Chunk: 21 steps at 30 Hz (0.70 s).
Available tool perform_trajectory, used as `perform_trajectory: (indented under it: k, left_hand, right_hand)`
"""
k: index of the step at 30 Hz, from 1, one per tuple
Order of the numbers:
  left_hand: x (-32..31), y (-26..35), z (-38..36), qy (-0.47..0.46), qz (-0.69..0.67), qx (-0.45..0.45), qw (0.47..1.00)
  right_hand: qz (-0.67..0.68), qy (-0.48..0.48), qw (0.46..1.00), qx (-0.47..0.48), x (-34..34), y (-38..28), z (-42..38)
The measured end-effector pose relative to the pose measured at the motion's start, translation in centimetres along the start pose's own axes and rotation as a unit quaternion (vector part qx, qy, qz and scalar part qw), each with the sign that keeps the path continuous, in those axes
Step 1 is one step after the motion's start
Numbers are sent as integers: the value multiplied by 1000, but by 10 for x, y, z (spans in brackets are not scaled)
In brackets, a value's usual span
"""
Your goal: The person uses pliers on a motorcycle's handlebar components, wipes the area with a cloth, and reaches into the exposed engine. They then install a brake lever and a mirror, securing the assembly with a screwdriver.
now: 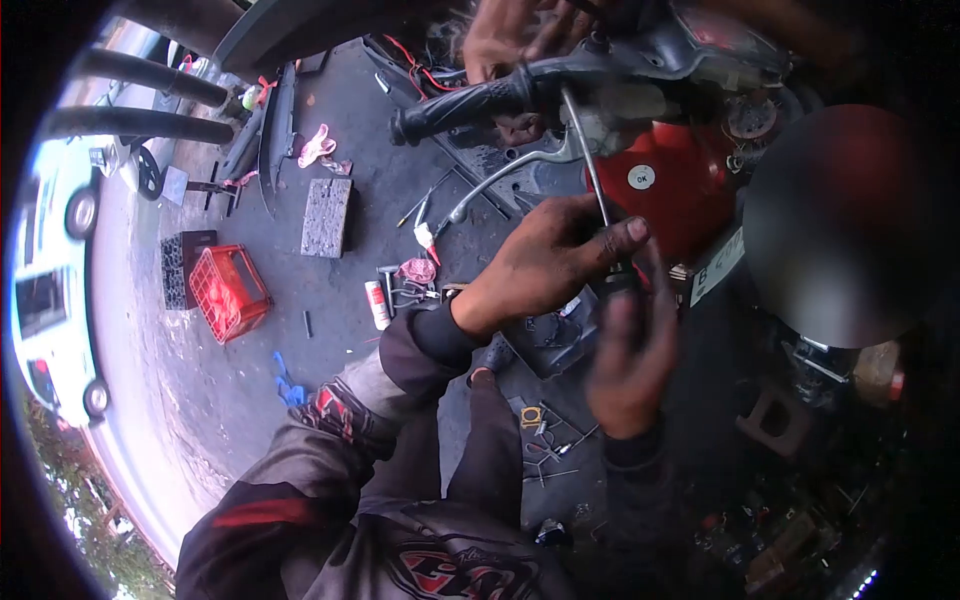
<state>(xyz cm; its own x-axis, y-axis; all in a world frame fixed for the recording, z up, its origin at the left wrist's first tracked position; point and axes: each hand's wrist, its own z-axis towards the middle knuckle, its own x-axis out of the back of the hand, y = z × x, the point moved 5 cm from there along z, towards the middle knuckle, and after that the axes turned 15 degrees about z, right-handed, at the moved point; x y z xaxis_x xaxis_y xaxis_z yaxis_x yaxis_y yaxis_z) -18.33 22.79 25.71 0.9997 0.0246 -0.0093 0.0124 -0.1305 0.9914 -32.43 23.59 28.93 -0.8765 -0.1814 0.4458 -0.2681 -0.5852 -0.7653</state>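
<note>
A long screwdriver (590, 155) slants up toward the motorbike handlebar with its black grip (457, 108) and brake lever (510, 181). Its tip meets the handlebar's underside near the inner end of the grip. My left hand (545, 258) is closed around the lower shaft, thumb on top. Just below, my right hand (630, 365) wraps the dark handle; its fingers are somewhat blurred. Another person's hand (500, 40) is behind the handlebar, its fingers partly hidden by it. Below the handlebar is a red body panel (665, 190) with a round "OK" sticker (641, 177).
A blurred red and dark rounded shape (840, 230) stands close on the right. On the floor lie a perforated block (326, 217), a red crate (229, 293), a hammer (388, 283), a white bottle (377, 305) and several small parts. A white vehicle (60, 280) is at far left.
</note>
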Motion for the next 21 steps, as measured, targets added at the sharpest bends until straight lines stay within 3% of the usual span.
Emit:
perform_trajectory:
  k: [2, 3, 5, 7, 8, 10, 11, 12, 13, 14, 15, 16, 17, 18, 19, 20, 21]
  left_hand:
    - [5, -4, -2, 26, -22, -2, 999]
    - [7, -15, -7, 49, -76, 44, 995]
    - [8, -39, -8, -24, -344, 69, 936]
    - [9, -54, -10, -9, -301, 55, 952]
    - [11, -56, -12, 6, -258, 38, 965]
    - [13, -64, -15, 5, -210, 79, 975]
    - [13, -65, -19, 34, -196, 80, 977]
    - [12, -66, -24, 62, -183, 83, 978]
    - [10, -70, -27, 61, -183, 85, 978]
    - [12, -73, -29, 76, -212, 90, 970]
    - [15, -76, -33, 92, -239, 96, 962]
    - [17, -77, -39, 93, -237, 98, 962]
    - [30, -68, -46, 170, -138, 51, 974]
    - [42, -57, -54, 242, -36, 1, 969]
    - [52, -49, -63, 303, -2, -27, 953]
    - [63, -42, -71, 363, 31, -57, 930]
    - [73, -43, -74, 383, 9, -64, 921]
  right_hand:
    - [84, -10, 993, -84, 0, 8, 0]
    - [109, -26, 985, -130, 3, 12, -3]
    - [158, -47, 962, -216, 8, 20, -6]
    - [184, -58, 946, -260, 2, 24, -5]
    - [12, -58, 993, -104, -1, 11, 7]
    - [-164, -54, 983, 62, -5, -2, 11]
    - [41, -51, 995, -71, 0, 12, 9]
    - [243, -42, 948, -202, 2, 25, 3]
    - [430, -30, 844, -320, 1, 35, -6]
    - [594, -15, 689, -416, -4, 40, -15]
    - [722, 0, 491, -487, -13, 37, -24]
    - [724, 1, 488, -487, -20, 37, -27]
    - [465, -33, 829, -309, -14, 37, -15]
    - [300, -67, 933, -186, -13, 31, -11]
    - [104, -54, 991, -64, -11, 24, -10]
    - [307, -65, 932, -179, -12, 40, -12]
    - [494, -75, 819, -284, -14, 54, -16]
